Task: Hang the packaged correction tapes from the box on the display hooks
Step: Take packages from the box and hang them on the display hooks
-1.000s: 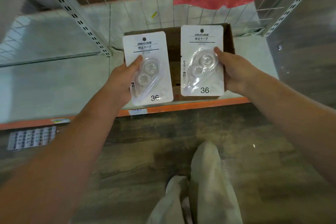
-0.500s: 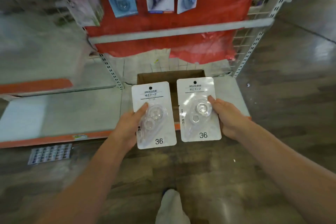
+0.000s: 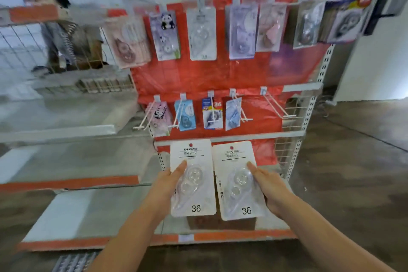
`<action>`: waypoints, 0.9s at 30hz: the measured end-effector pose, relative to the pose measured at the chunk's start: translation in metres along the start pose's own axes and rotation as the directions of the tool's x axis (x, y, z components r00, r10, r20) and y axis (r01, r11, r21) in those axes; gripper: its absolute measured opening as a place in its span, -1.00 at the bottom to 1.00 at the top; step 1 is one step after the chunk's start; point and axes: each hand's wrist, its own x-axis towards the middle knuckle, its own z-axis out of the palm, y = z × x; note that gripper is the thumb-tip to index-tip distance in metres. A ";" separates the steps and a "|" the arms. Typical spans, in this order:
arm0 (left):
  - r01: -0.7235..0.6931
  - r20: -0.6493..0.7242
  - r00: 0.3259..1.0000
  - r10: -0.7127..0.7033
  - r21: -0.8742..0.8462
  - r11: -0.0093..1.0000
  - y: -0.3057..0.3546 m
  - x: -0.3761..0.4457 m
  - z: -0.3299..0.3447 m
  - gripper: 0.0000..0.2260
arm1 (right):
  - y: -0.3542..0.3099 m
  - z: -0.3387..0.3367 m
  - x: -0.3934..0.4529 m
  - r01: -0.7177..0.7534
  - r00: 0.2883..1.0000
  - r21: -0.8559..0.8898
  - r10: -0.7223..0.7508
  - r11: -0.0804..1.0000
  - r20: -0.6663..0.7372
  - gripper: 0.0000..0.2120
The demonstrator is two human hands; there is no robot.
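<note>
View has tipped up since half a second ago: the box [image 3: 220, 223], then plain behind the two packs, is now mostly hidden by them, and both rows of hooks on the red backing [image 3: 242, 73] have come into view; both packs have kept their side-by-side hold. Left to right. Left hand [image 3: 164, 185] pinches the left pack [image 3: 193, 178] by its left edge, thumb lying on the blister, other fingers hidden behind the card. Right pack [image 3: 238, 180] sits just beside it, edges near touching, held by the right hand [image 3: 268, 187] at the right edge, thumb on the blister, fingers behind. Both cards upright, punch holes up, marked 36, in front of the bottom shelf [image 3: 99, 212], whose right end carries the box. Above them, the lower row of hooks: four from the left carry packs, and the empty hook [image 3: 278, 107] at the right end of the row juts out bare. Top row looks full; a matching 36 pack [image 3: 202, 35] hangs near its middle. Step in hand, as I read it: carrying two packs up from the box, not yet hung. Next move likely calls for raising one card, lining its hole with a hook tip, and sliding it on; the other hand waits or steadies. Which hook is meant I cannot tell.
</note>
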 end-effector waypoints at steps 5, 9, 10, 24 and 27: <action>-0.125 -0.013 0.992 0.125 0.015 0.992 0.067 0.013 0.004 -0.70 | -0.062 0.020 0.003 0.107 0.994 0.012 -0.107 0.994 0.019 -0.74; -0.230 -0.035 0.972 0.233 0.067 0.971 0.113 0.048 0.002 -0.56 | -0.109 0.035 0.027 0.195 0.981 -0.006 -0.195 0.981 -0.009 -0.69; -0.245 -0.026 0.969 0.246 0.058 0.968 0.125 0.058 0.002 -0.59 | -0.121 0.039 0.035 0.221 0.975 -0.015 -0.221 0.975 -0.037 -0.70; -0.449 0.091 0.890 0.446 0.016 0.893 0.230 0.149 0.046 -0.83 | -0.211 0.044 0.111 0.418 0.892 0.039 -0.402 0.908 -0.209 -0.65; -0.491 0.102 0.867 0.488 -0.002 0.871 0.245 0.159 0.063 -0.79 | -0.227 0.032 0.126 0.442 0.884 0.039 -0.427 0.896 -0.191 -0.63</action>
